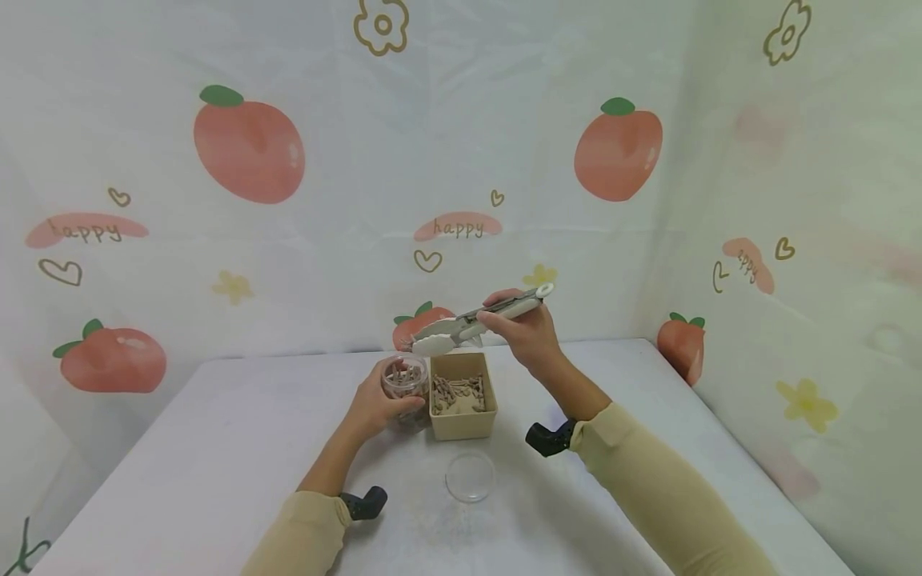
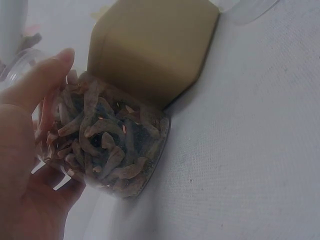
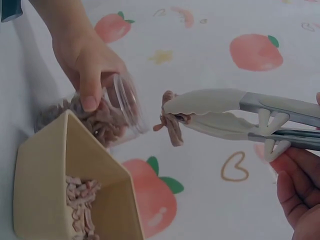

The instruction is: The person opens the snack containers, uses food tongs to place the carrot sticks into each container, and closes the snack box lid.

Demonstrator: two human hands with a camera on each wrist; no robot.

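Note:
My left hand (image 1: 376, 402) grips a clear plastic jar (image 2: 107, 135) round its upper part. Brownish curled dried strips (image 2: 100, 130) fill much of it, and its mouth is uncovered. In my right hand (image 1: 529, 328) is a pair of white and grey kitchen tongs (image 3: 215, 112). Their tips pinch a few of the strips (image 3: 172, 125), just outside the jar's mouth in the right wrist view. Beside the jar stands a tan square box (image 1: 464, 426), with more strips (image 3: 82, 205) lying on its bottom.
A clear round lid (image 1: 471, 477) lies on the white table (image 1: 252, 448) in front of the box. Behind the table hangs a white curtain (image 1: 346, 264) printed with peaches, and another side of it closes off the right.

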